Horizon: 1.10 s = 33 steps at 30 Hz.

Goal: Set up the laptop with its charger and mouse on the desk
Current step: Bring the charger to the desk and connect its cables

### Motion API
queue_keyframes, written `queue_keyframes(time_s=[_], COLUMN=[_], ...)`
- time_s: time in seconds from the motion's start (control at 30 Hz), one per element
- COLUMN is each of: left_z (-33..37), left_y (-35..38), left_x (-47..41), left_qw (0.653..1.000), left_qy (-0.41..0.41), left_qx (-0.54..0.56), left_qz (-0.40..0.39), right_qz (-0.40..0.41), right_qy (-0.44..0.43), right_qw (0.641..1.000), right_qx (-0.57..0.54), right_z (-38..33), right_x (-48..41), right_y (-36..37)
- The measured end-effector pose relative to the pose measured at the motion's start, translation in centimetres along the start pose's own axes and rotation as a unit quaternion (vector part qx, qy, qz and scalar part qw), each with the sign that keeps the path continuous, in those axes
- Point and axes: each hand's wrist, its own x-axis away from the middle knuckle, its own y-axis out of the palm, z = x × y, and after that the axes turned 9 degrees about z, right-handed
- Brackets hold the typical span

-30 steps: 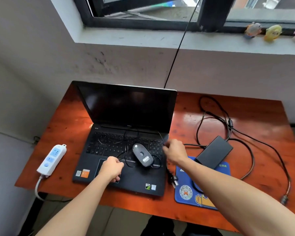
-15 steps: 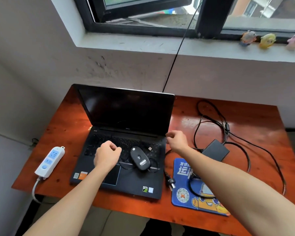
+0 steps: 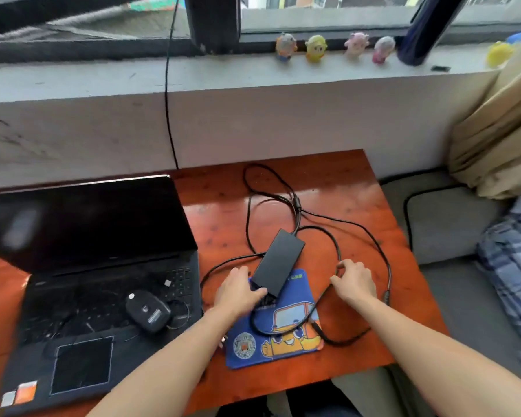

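Under the left hand (image 3: 239, 293): charger brick (image 3: 280, 260), near end held.
I see thumb and forefinger either side of the brick's near-left corner, a narrow grip; the brick lies flat, that end over the blue mouse pad (image 3: 283, 341), the far end on the desk (image 3: 328, 182). Right hand (image 3: 355, 282) is just right of the brick, fingers curled, charger cable (image 3: 370, 236) running through the gap between index and thumb; I cannot tell if it's actually pinched. More cable loops beyond and right of both hands. Laptop (image 3: 88, 236) sits open left of the left hand, screen dark, mouse (image 3: 148, 310) on its keyboard, well apart from either grip.
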Motion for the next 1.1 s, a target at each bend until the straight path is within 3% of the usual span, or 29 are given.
queue_keyframes(time_s=[0.23, 0.4, 0.47, 0.53, 0.6, 0.7, 0.8, 0.9, 0.97, 1.1], left_z=[4.7, 6.2, 6.5, 7.3, 8.6, 10.3, 11.4, 10.9, 10.4, 10.4], left_y=[4.1, 2.2, 0.3, -1.6, -3.3, -5.5, -6.8, -6.7, -7.0, -10.2], left_x=[-2.0, -3.2, -3.3, -3.0, -2.8, -2.8, -2.7, -2.7, -2.6, -3.7], left_qw=[0.989, 0.991, 0.993, 0.993, 0.993, 0.992, 0.972, 0.928, 0.930, 0.937], left_qy=[-0.022, -0.005, 0.030, 0.058, 0.070, 0.072, 0.033, -0.031, -0.039, -0.026], left_qx=[-0.145, -0.126, -0.105, -0.075, -0.041, 0.027, 0.205, 0.370, 0.365, 0.324], left_qz=[0.026, 0.038, 0.047, 0.073, 0.085, 0.097, 0.114, 0.039, 0.025, 0.127], right_qz=[0.000, 0.001, -0.085, -0.269, -0.372, -0.330, -0.278, -0.229, -0.187, -0.136], right_qy=[-0.022, -0.078, -0.042, 0.029, 0.042, 0.030, 0.034, 0.077, 0.104, 0.127], right_qw=[1.000, 0.991, 0.969, 0.894, 0.827, 0.797, 0.776, 0.726, 0.688, 0.628], right_qx=[-0.007, -0.109, -0.229, -0.356, -0.420, -0.505, -0.565, -0.644, -0.693, -0.756], right_z=[5.5, 3.1, 0.6, -2.4, -5.0, -8.4, -10.2, -10.5, -10.2, -9.3], right_x=[-3.3, -7.0, -8.1, -8.1, -7.6, -7.6, -8.4, -10.0, -11.5, -13.9], right_y=[-2.5, -4.5, -5.2, -6.2, -7.2, -8.5, -10.8, -13.8, -15.9, -19.1])
